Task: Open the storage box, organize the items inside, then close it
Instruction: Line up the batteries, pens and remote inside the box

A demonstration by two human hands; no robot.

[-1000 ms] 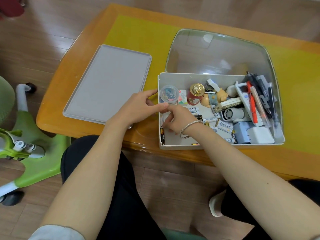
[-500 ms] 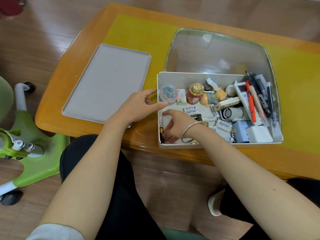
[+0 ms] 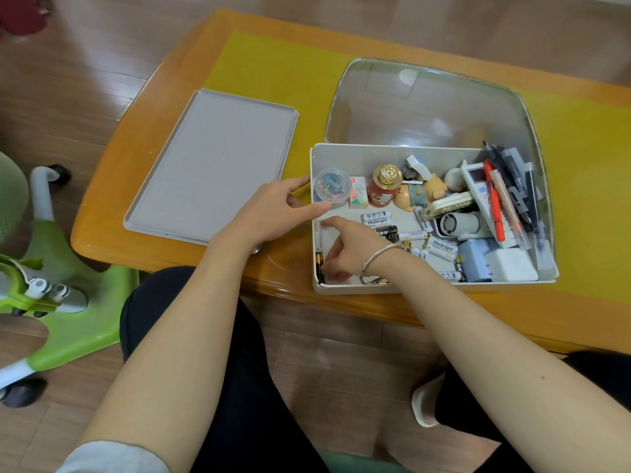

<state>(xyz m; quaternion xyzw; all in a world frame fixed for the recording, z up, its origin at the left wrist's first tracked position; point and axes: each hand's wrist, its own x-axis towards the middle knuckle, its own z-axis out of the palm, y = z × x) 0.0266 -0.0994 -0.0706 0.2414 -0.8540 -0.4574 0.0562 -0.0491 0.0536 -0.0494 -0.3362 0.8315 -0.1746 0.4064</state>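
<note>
My surface (image 3: 164,233) is orange wood with a yellow mat (image 3: 273,63), over plank floor (image 3: 85,63). My left hand (image 3: 273,213) rests relaxed at the box (image 3: 437,288); my right hand (image 3: 345,250) pinches a battery (image 3: 320,268).

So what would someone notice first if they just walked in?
Probably the white storage box on the yellow table, crammed with batteries, pens and a red jar with a gold lid. Both hands are there: the right hand reaches into its near left corner, the left hand rests on its left wall. A grey lid lies to the left.
</note>
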